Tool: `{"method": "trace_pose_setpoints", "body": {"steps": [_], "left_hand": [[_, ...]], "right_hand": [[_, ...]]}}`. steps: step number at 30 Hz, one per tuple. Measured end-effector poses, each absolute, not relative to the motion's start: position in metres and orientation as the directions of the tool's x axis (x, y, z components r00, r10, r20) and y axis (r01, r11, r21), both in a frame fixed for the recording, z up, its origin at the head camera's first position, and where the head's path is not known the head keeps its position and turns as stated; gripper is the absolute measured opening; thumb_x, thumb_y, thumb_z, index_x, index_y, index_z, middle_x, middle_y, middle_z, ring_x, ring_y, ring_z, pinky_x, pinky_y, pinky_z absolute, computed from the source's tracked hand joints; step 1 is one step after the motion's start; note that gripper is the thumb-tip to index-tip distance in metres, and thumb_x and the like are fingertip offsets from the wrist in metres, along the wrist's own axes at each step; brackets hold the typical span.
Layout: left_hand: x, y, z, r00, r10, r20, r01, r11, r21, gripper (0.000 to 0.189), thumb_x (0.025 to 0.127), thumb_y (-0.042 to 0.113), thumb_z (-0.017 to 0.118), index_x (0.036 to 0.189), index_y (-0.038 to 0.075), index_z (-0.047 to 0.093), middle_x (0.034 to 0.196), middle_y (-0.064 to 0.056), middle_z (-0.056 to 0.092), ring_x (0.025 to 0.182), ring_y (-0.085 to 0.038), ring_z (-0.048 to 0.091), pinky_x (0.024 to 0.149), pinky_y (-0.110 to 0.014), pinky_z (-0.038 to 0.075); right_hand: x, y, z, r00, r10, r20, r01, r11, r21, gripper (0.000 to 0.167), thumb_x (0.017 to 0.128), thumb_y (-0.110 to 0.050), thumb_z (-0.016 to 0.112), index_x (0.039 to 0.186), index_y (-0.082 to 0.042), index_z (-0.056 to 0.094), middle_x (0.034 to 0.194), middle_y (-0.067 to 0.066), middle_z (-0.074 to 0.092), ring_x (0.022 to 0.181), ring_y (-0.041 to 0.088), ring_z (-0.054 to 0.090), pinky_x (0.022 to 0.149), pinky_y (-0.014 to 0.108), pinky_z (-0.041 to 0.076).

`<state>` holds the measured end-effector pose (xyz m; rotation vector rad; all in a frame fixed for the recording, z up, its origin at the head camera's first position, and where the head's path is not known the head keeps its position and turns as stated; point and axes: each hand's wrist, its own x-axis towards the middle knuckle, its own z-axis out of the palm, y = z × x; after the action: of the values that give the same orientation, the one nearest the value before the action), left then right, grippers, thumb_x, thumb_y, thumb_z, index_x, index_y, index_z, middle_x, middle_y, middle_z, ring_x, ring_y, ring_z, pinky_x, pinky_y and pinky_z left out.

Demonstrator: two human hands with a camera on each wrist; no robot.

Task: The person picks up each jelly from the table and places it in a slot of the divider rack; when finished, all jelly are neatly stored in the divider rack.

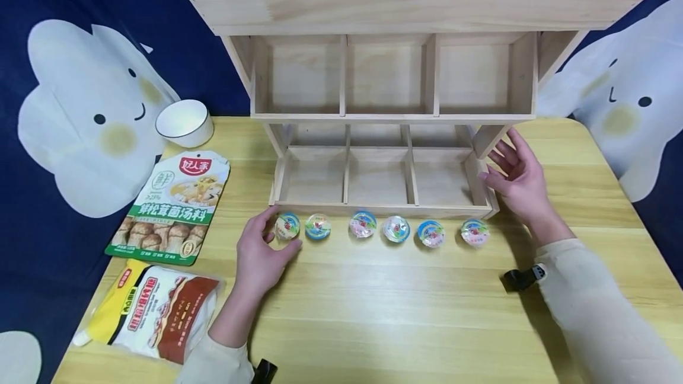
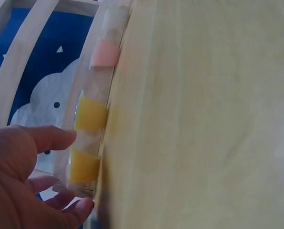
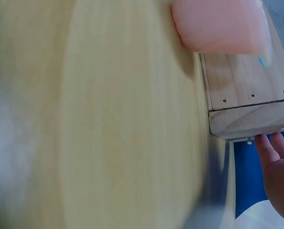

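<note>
Several small jelly cups with printed foil lids stand in a row before a wooden shelf rack (image 1: 384,211). My left hand (image 1: 265,253) curves loosely around the leftmost jelly cup (image 1: 287,226), thumb and fingers on either side. In the left wrist view that cup (image 2: 84,166) shows yellow, with the thumb above it beside a second yellow cup (image 2: 91,113). My right hand (image 1: 519,179) is at the rack's lower right side, its extended fingertips right at the wood. The rightmost cup (image 1: 474,232) is near that hand, and looms pink in the right wrist view.
The rack's tiers have divided compartments and overhang the lower tray (image 1: 379,176). On the left of the wooden table (image 1: 384,325) are a white bowl (image 1: 185,123), a green-and-white soup seasoning packet (image 1: 171,209) and a white, yellow and brown food bag (image 1: 152,313).
</note>
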<state>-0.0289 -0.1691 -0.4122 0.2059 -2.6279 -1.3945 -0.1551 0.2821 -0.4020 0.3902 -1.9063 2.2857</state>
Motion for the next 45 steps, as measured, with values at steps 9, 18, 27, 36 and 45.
{"method": "trace_pose_setpoints", "body": {"steps": [9,18,27,36,45], "left_hand": [[-0.035,-0.173,-0.414,-0.975,-0.224,-0.008,-0.106,0.429,0.897,0.067,0.074,-0.006,0.084,0.134,-0.004,0.056,0.13,-0.019,0.055,0.111,-0.03,0.057,0.093,-0.034,0.052],[-0.038,-0.177,-0.42,-0.972,-0.229,-0.044,-0.119,0.321,0.94,0.062,0.073,-0.014,0.08,0.13,-0.005,0.06,0.129,-0.018,0.058,0.111,-0.029,0.057,0.089,-0.027,0.052],[-0.038,-0.18,-0.423,-0.972,-0.223,-0.073,-0.13,0.253,0.959,0.059,0.073,-0.016,0.08,0.128,-0.004,0.062,0.127,-0.016,0.06,0.105,-0.029,0.059,0.083,-0.022,0.053],[-0.038,-0.18,-0.422,-0.973,-0.214,-0.082,-0.135,0.249,0.959,0.055,0.074,-0.013,0.081,0.126,-0.004,0.064,0.116,-0.019,0.063,0.098,-0.027,0.059,0.081,-0.023,0.053],[-0.039,-0.181,-0.424,-0.972,-0.224,-0.072,-0.118,0.201,0.972,0.057,0.071,-0.017,0.081,0.124,-0.007,0.063,0.114,-0.021,0.061,0.101,-0.029,0.059,0.082,-0.021,0.054]], "right_hand": [[-0.159,0.28,-0.409,-0.96,-0.025,0.28,-0.271,-0.18,-0.946,0.092,0.075,0.039,0.049,0.154,-0.009,0.039,0.149,0.022,0.044,0.126,0.023,0.055,0.092,0.024,0.05],[-0.159,0.283,-0.412,-0.968,-0.017,0.251,-0.244,-0.179,-0.953,0.093,0.075,0.038,0.05,0.153,-0.012,0.041,0.149,0.019,0.044,0.121,0.019,0.058,0.089,0.023,0.051],[-0.16,0.282,-0.416,-0.962,-0.036,0.271,-0.254,-0.241,-0.937,0.09,0.076,0.04,0.046,0.152,-0.009,0.042,0.148,0.022,0.044,0.122,0.022,0.058,0.093,0.026,0.05],[-0.159,0.282,-0.418,-0.963,-0.02,0.269,-0.256,-0.254,-0.933,0.09,0.076,0.04,0.046,0.153,-0.008,0.04,0.148,0.021,0.045,0.122,0.022,0.058,0.092,0.026,0.051],[-0.159,0.283,-0.418,-0.959,-0.012,0.282,-0.275,-0.188,-0.943,0.09,0.078,0.038,0.047,0.154,-0.011,0.039,0.149,0.022,0.044,0.122,0.022,0.058,0.092,0.024,0.05]]}}
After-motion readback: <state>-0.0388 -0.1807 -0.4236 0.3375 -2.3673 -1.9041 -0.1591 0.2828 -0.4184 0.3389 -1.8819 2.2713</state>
